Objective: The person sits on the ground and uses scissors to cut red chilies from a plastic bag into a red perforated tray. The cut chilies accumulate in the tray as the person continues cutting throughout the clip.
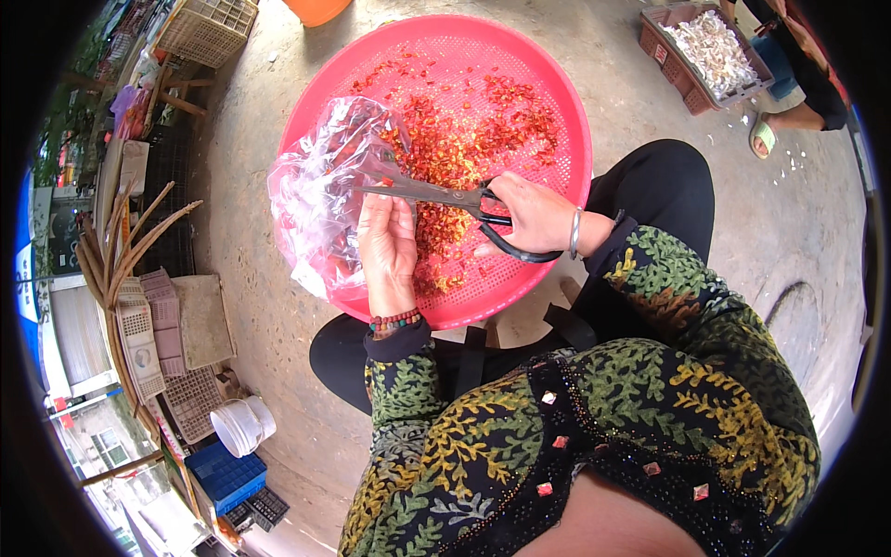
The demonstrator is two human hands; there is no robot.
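My right hand [532,212] grips black-handled scissors [445,195], with a finger and thumb at the loops. The blades point left, across the tips of my left hand [388,244]. A small red chili pepper [387,182] shows at the blades, pinched by my left fingertips and mostly hidden. Below both hands lies a round pink plastic sieve tray [299,104]. Cut red chili pieces [445,139] and pale yellow seeds are spread over its perforated bottom. A clear plastic bag [327,188] with dark red chilies inside rests on the tray's left side, beside my left hand.
At upper right, a brown plastic crate [686,76] holds whitish pieces, with another person's sandalled foot [763,139] near it. Leftward stand a white bucket [237,425], a blue crate [226,477] and wooden sticks [115,257]. An orange container [317,8] is at the top.
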